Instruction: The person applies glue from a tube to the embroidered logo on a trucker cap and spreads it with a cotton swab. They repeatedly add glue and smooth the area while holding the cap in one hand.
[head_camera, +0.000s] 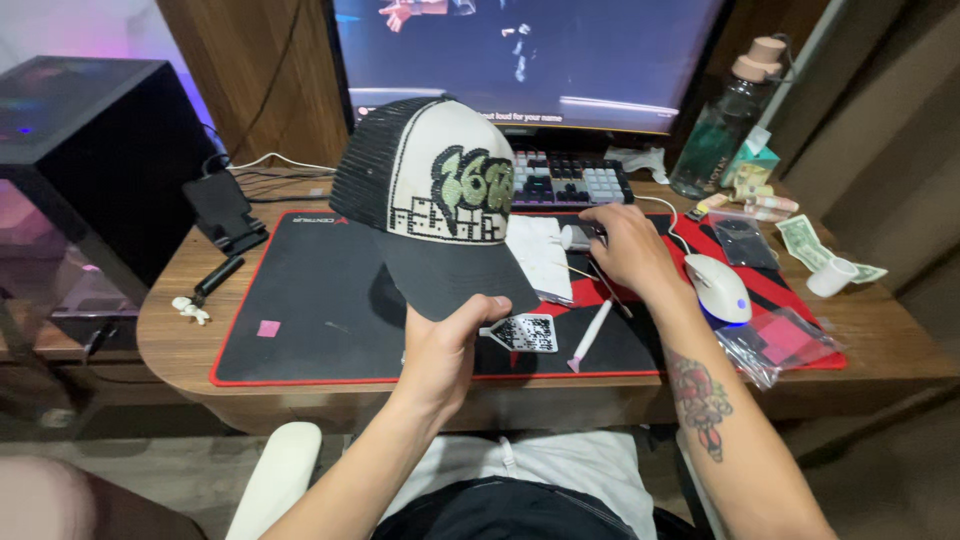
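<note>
The person sits at a wooden bench with a black, red-edged desk mat spread across it. The left hand holds up a trucker cap by the front edge of its black brim, grip clamped on the brim with the thumb on top, so the cap stands above the middle of the mat with its cream, bead-decorated front panel facing the person and its black mesh back toward 12 o'clock. A small black-and-white tag hangs just at 3 o'clock of that hand. The right hand reaches down to the mat at 3 o'clock of the cap, fingers curled together over a small pale, cylinder-like object (I cannot tell exactly what it is, or whether it is truly gripped). Beside it lies a white folded cloth, and a thin white pen-like stick lies on the mat toward 5 o'clock. A white mouse sits just at 3 o'clock of the right wrist. Behind the cap, at 12 o'clock, are a keyboard and a lit monitor. At 2 o'clock stand a clear water bottle, some banknotes and a small white cup. At 9 o'clock a dark phone stand rests near a black computer case.
</note>
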